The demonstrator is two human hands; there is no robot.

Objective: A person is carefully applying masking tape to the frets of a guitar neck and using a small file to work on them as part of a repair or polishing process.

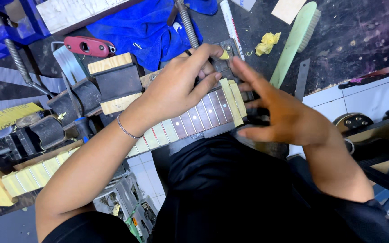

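Guitar neck [190,121] lies across the bench from 8 o'clock to 2 o'clock, held in a wooden-jawed vise [113,83] at 10 o'clock. Masking tape strips [37,173] already cover the fretboard gaps along the lower stretch toward 8 o'clock and partway up the middle; about five dark gaps with dot inlays remain bare just below the hands, so taping looks well past halfway. Two more tape strips [232,101] sit at the upper end near center.

Left hand [181,85] rests on the neck, fingers curled, thumb and forefinger pinching a small piece of yellowish tape [223,55] at 12 o'clock. Right hand [280,117] is spread, fingers extended toward the upper strips, fingertips at or touching the neck edge; contact unclear.

Room: tight. Blue cloth [149,27] and a screw clamp [187,22] crowd 12 o'clock, green brush [293,42] at 1 o'clock, steel ruler [301,78] just beside the right fingers. Bench edge drops to tiled floor [361,96] at 3 o'clock. The person's dark shirt [230,189] closes 6 o'clock.
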